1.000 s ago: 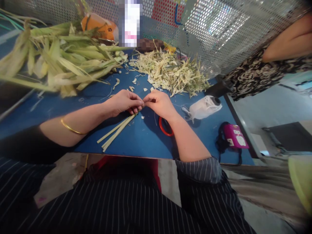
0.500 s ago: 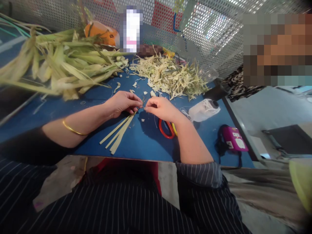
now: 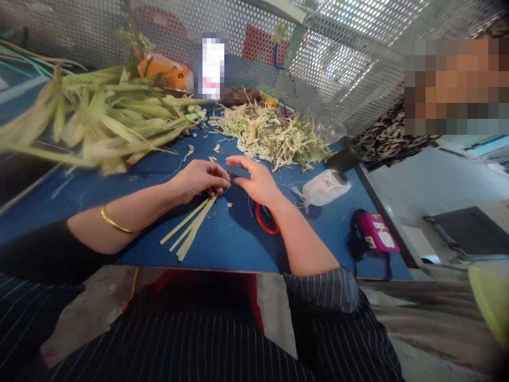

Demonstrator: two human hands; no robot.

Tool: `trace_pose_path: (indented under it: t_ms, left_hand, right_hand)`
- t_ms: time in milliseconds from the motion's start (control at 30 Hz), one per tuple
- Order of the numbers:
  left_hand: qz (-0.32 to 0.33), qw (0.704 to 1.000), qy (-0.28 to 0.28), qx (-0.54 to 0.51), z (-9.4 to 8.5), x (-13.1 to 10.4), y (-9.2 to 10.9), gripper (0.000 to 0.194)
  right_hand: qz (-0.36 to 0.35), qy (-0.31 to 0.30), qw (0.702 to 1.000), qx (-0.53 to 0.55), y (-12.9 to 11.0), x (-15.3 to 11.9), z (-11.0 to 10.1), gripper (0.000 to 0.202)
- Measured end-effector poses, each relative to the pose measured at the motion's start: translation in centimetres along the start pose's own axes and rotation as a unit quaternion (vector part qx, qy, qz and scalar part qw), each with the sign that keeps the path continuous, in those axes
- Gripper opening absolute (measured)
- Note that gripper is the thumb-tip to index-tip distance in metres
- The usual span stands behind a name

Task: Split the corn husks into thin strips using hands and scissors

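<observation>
My left hand (image 3: 202, 179) is closed in a pinch around the upper end of several pale green plant strips (image 3: 195, 225), which fan out toward the table's front edge. Opposite it, my right hand (image 3: 257, 180) has its thumb and fingers apart, the thumb close to the bundle's tip; I see nothing held in it. Scissors with a red handle (image 3: 267, 225) lie partly under my right forearm. A cone of white thread (image 3: 324, 188) rests on its side to the right, and a thin thread runs near my hands.
Long green leaves or husks (image 3: 115, 111) are heaped at the left. Pale cut scraps (image 3: 274, 135) form a pile at the back middle. A magenta box with a dark strap (image 3: 377, 231) sits by the right edge of the blue table (image 3: 238, 252). Another person is at the far right.
My right hand's fingers have spread and lifted from the pinch near the bundle tip. My left hand keeps its hold on the strips. The camera view has tilted slightly upward.
</observation>
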State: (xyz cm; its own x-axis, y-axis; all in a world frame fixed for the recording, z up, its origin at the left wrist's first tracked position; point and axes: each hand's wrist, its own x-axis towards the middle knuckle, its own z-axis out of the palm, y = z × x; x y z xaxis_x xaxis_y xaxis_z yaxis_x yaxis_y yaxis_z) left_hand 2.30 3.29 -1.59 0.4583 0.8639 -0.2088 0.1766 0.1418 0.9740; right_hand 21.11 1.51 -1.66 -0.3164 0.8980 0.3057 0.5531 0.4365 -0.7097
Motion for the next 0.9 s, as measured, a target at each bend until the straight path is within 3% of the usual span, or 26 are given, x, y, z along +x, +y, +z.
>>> trace_pose_path:
  t_ms: [67, 200, 433, 667, 900]
  left_hand:
    - [0.008, 1.000, -0.003, 0.001, 0.00, 0.04, -0.07, 0.014]
    - [0.013, 1.000, 0.000, 0.009, 0.05, 0.04, -0.06, 0.013]
    - [0.040, 0.998, 0.011, 0.046, 0.15, 0.01, -0.09, 0.013]
    - [0.102, 0.988, 0.022, 0.111, -0.21, 0.47, -0.75, 0.011]
    - [0.166, 0.959, 0.058, 0.223, -0.35, 0.22, -0.65, 0.014]
  right_hand:
    - [-0.014, -0.038, 0.999, -0.004, 0.19, 0.06, 0.42, 0.048]
    - [-0.030, -0.042, 0.998, -0.048, 0.39, 0.14, 0.65, 0.044]
    - [0.010, -0.082, 0.996, -0.030, 0.07, 0.16, 0.45, 0.040]
    - [0.042, -0.072, 0.996, -0.006, 0.36, -0.06, 0.67, 0.038]
    - [0.060, -0.055, 0.997, -0.013, 0.36, -0.09, 0.89, 0.032]
